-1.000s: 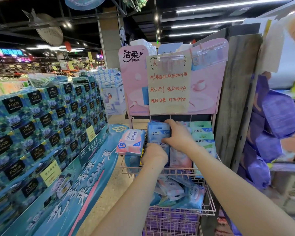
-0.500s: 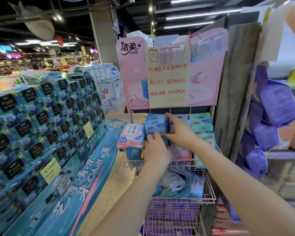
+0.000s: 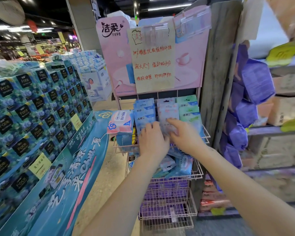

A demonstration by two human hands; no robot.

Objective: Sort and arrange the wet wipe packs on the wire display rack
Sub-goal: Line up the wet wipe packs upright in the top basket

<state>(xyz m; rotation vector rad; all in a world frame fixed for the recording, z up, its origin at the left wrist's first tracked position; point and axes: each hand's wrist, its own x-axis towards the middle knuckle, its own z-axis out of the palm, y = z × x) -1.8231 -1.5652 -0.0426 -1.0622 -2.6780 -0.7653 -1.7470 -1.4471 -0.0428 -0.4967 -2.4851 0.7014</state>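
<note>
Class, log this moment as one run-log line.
stage: sorting top basket | left hand: on blue packs | right hand: on pink packs | green packs: untouched

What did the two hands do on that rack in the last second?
The right hand let go of the top of the blue packs and slid right and down onto the front of the pink packs. The left hand kept to the blue packs' front, fingers a little higher. The green packs and the 999 pack stayed put.
</note>
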